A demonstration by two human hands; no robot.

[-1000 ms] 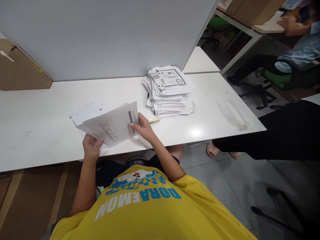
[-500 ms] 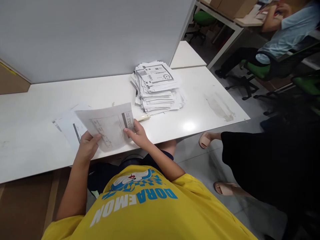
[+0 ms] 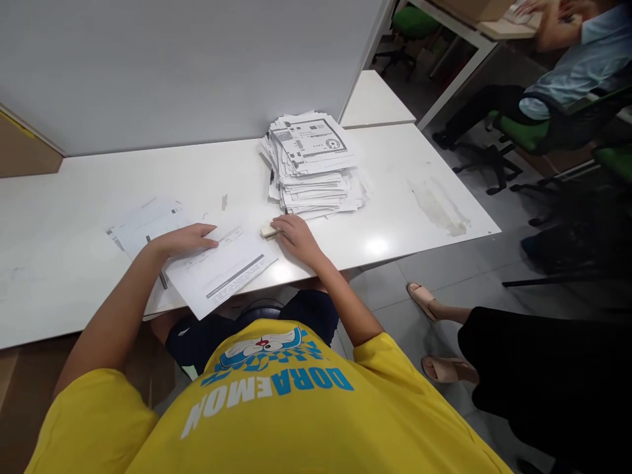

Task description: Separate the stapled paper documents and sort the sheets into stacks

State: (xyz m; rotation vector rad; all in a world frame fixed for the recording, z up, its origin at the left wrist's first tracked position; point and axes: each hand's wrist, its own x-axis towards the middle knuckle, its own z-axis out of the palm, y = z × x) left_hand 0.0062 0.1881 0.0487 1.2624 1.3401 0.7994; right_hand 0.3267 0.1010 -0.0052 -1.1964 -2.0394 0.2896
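My left hand (image 3: 190, 238) is at the upper left edge of a printed paper sheet (image 3: 222, 273), thumb lying over the print, and grips it. The sheet lies tilted, its lower corner sticking out past the table's front edge. To its right, my right hand (image 3: 299, 238) has its fingers wrapped over a small cream-coloured stapler (image 3: 269, 231) on the table; the hand hides most of it. Under and behind my left wrist lie loose printed papers (image 3: 148, 220). A tall, uneven stack of papers (image 3: 316, 174) stands just beyond my right hand.
The white table (image 3: 74, 263) runs up to a grey partition (image 3: 172, 66). A cardboard box (image 3: 24, 148) is at the far left. At right, a person in black clothing (image 3: 533, 368) stands close by, and another in a light blue shirt (image 3: 582, 72) sits at a desk.
The sheet has gone from being held up in both hands to lying low and turned under my left hand. My right hand has let go of it and closed over the stapler.
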